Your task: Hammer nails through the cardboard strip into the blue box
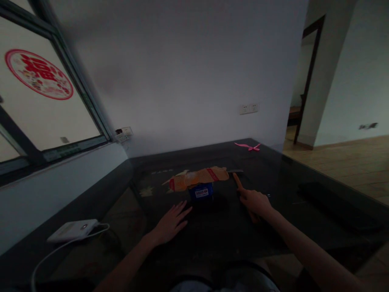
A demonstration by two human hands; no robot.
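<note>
A long tan piece with red bands (199, 178), perhaps card or wrapping, lies across a small blue box (201, 191) in the middle of a dark, glossy table (219, 235). From its right end a thin grey strip (236, 170) sticks out. My right hand (254, 202) has its index finger stretched toward that strip; whether the tip touches it I cannot tell. Its other fingers are partly curled, and no held thing shows. Just in front of the box, to the left, my left hand (172, 223) is low over the tabletop, palm down, fingers spread, holding nothing.
A white power bank (73, 230) with a cable lies at the left. A pink ribbon (251, 147) is at the far right corner. On the right rests a dark flat object (337, 207). Behind the table rises a wall with sockets (248, 108); a window is left.
</note>
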